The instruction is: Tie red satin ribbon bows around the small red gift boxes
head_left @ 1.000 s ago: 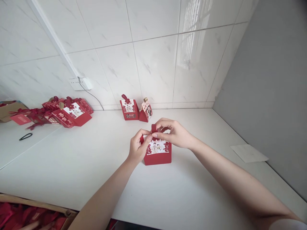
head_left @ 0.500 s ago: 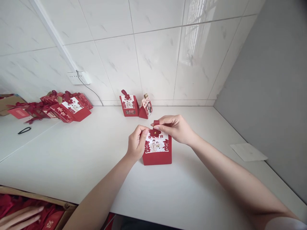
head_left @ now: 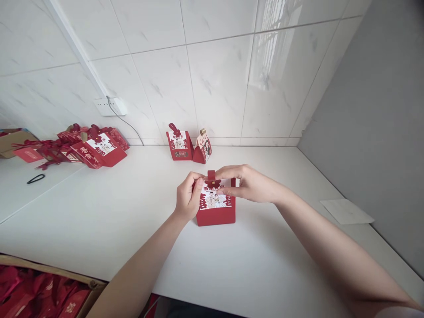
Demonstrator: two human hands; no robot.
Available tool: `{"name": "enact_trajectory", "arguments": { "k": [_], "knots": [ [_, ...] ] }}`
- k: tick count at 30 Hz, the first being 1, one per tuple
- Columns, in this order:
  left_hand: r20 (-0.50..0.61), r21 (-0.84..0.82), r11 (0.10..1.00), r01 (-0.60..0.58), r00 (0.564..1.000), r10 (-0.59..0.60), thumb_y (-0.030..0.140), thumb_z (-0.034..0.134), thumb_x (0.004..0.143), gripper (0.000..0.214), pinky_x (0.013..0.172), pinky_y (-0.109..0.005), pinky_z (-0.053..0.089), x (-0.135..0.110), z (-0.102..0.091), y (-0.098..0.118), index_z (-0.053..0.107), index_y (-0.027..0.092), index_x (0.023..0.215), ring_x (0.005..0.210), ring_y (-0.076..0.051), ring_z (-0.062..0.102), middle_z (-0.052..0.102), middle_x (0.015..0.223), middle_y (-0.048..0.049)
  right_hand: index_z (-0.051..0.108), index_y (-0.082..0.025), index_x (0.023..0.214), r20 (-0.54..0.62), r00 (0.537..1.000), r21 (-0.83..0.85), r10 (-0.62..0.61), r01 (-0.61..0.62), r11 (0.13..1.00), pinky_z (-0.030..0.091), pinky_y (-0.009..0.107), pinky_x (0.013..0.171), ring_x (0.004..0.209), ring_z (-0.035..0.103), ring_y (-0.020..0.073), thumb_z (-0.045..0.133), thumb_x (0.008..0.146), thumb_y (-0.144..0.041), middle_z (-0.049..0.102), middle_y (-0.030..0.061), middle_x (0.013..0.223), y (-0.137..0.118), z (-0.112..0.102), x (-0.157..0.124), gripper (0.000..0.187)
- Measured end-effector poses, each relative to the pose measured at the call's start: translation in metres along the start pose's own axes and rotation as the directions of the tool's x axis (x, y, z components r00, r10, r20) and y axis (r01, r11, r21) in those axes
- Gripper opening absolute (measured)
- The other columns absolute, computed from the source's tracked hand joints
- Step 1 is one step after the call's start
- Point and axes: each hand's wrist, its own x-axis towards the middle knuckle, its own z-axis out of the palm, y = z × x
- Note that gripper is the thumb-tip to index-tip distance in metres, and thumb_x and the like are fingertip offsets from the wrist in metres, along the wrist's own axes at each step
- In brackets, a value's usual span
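A small red gift box [head_left: 216,210] with a white picture label stands upright on the white table [head_left: 258,260], just ahead of me. My left hand [head_left: 187,198] is closed on the box's upper left corner, fingertips pinching near the red tab with a gold stud at the top. My right hand [head_left: 248,183] comes in from the right, thumb and fingers pressed on the box's top edge and label. Both hands grip the same box.
Two finished red boxes [head_left: 180,145] [head_left: 203,149] stand by the tiled wall. A heap of flat red boxes [head_left: 89,149] lies at far left, with a black loop [head_left: 35,178] before it. A cardboard carton of red pieces [head_left: 43,293] sits at bottom left. White paper [head_left: 346,211] lies right.
The box's top flap went from half folded to closed with the tab standing up. My right hand shifted down onto the label. Another person's fingers at bottom left are gone.
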Motion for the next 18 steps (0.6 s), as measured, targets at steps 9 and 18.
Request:
{"name": "enact_trajectory", "arguments": {
  "k": [9,18],
  "knots": [
    [-0.142,0.103,0.993,-0.056,0.987,0.070,0.030,0.062,0.091,0.015,0.082,-0.029,0.047,0.007,0.001,-0.003,0.059,0.022,0.103,0.095,-0.019,0.061,0.063,0.101,-0.0053,0.075,-0.024,0.104,-0.092,0.992,-0.045,0.091,-0.095,0.994,0.055,0.032,0.075,0.082,0.070,0.0181,0.065,0.089,-0.027,0.077,0.0012,0.097,0.000,-0.006,-0.001,0.018],
    [0.185,-0.175,0.983,0.052,0.983,-0.019,0.063,0.041,0.094,0.058,0.100,-0.041,0.043,0.010,-0.006,0.001,0.059,0.019,0.128,0.111,-0.027,0.062,0.068,0.117,-0.0126,0.074,-0.020,0.090,-0.133,0.980,0.100,0.146,-0.133,0.986,0.056,0.033,0.077,0.082,0.071,0.0189,0.061,0.093,-0.044,0.074,0.0039,0.088,-0.011,-0.016,-0.005,0.028]
  ]
}}
